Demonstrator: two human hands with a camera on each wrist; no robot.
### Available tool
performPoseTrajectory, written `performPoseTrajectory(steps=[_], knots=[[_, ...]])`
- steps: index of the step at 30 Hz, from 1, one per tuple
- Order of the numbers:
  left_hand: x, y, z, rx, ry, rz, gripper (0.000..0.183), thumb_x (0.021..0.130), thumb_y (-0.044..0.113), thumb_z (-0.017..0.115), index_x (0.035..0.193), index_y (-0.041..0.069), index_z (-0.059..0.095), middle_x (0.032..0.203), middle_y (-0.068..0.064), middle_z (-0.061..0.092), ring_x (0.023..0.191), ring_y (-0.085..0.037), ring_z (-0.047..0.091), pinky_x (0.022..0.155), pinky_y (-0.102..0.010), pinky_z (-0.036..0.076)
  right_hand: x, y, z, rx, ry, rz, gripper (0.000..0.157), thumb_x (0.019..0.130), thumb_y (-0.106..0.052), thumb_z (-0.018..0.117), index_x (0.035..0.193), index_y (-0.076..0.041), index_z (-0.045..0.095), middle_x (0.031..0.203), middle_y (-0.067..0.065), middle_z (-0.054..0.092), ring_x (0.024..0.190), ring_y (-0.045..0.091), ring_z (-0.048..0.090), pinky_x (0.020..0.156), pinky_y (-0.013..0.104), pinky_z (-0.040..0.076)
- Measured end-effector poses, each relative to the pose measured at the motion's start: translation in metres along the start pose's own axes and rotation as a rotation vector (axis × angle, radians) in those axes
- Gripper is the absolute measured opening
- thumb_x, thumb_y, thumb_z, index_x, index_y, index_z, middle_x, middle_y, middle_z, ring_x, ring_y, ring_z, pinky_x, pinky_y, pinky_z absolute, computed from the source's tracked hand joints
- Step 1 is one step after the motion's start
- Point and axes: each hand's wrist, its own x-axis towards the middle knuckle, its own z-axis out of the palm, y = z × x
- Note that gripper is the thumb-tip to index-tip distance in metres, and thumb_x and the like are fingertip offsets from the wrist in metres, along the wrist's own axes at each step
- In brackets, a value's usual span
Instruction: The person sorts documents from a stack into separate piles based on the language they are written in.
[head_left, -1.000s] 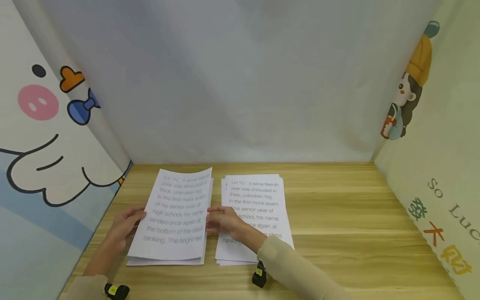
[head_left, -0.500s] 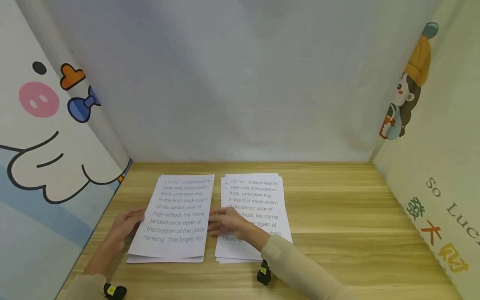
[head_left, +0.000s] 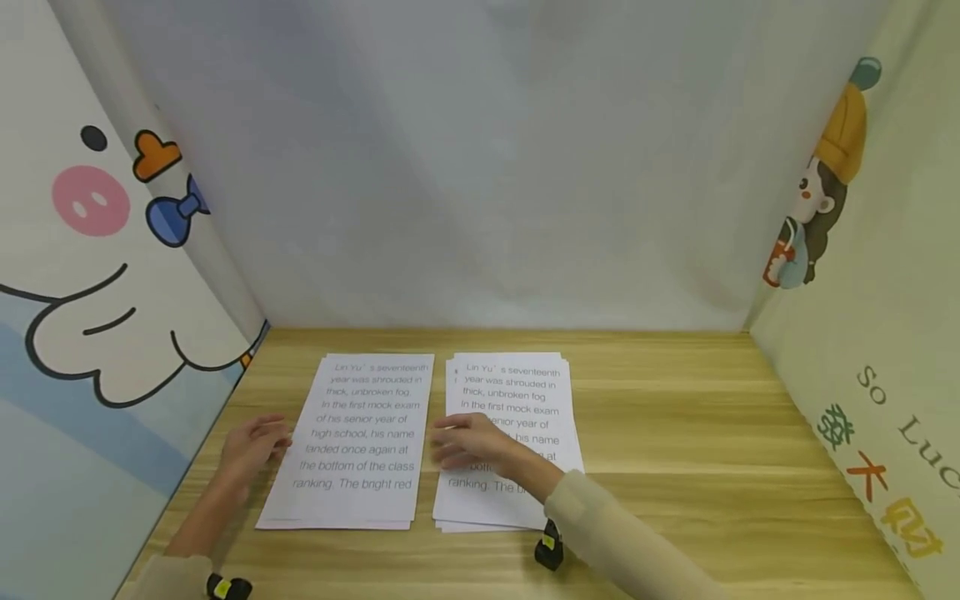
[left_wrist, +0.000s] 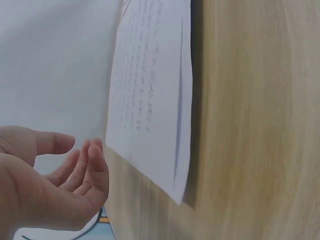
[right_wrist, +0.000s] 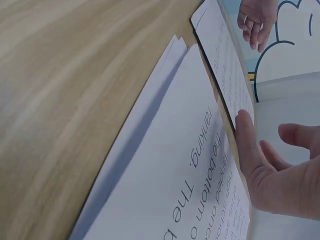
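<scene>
I've got the left paper stack (head_left: 360,450) flat on the table (head_left: 675,433), right stack (head_left: 513,396) just beside it. For neat edges, I'd bring both hands in level, tapping lightly so sheets don't buckle. Left hand (head_left: 253,450): fingers loosely bent, thumb apart, clear of the paper. Right hand (head_left: 472,442): fingers relaxed, reaching out above the right stack, pinching nothing.

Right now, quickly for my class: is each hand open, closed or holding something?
Left hand: open, holding nothing, beside the left paper stack.
Right hand: open, holding nothing, over the right paper stack.
</scene>
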Motion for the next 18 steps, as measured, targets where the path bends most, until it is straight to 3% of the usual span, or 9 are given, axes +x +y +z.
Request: performPoseTrajectory(steps=[4,9,15,18], knots=[[-0.005,0.01,0.014,0.021,-0.039,0.043,0.05,0.106,0.019,0.05,0.148,-0.007,0.041,0.129,-0.022,0.067,0.086,-0.001,0.064,0.077,-0.02,0.057,-0.009,0.0,-0.012,-0.012,0.015,-0.007,0.043,0.103,-0.017,0.058,0.14,0.003,0.056,0.128,0.023,0.069,0.112,0.033,0.072,0.089,0.038,0.062],[-0.007,0.023,0.036,0.048,-0.128,0.066,0.047,0.105,0.02,0.054,0.145,-0.003,0.046,0.125,-0.02,0.069,0.089,-0.007,0.065,0.076,-0.019,0.057,-0.022,0.002,-0.031,-0.019,0.035,0.003,0.041,0.103,-0.017,0.058,0.139,0.003,0.057,0.126,0.02,0.07,0.108,0.028,0.073,0.089,0.038,0.063],[-0.008,0.04,0.066,0.052,-0.249,0.163,0.044,0.105,0.017,0.054,0.142,-0.004,0.05,0.123,-0.023,0.069,0.09,-0.011,0.068,0.077,-0.023,0.058,-0.034,-0.005,-0.055,0.003,0.02,0.019,0.041,0.104,-0.014,0.055,0.141,0.004,0.055,0.128,0.022,0.069,0.105,0.024,0.074,0.089,0.036,0.063],[-0.008,0.045,0.082,0.027,-0.268,0.172,0.041,0.104,0.015,0.054,0.141,-0.003,0.053,0.123,-0.023,0.069,0.089,-0.011,0.068,0.077,-0.025,0.059,-0.044,-0.008,-0.068,0.015,0.027,0.029,0.043,0.104,-0.014,0.056,0.143,0.005,0.053,0.131,0.024,0.067,0.105,0.023,0.074,0.09,0.037,0.062]])
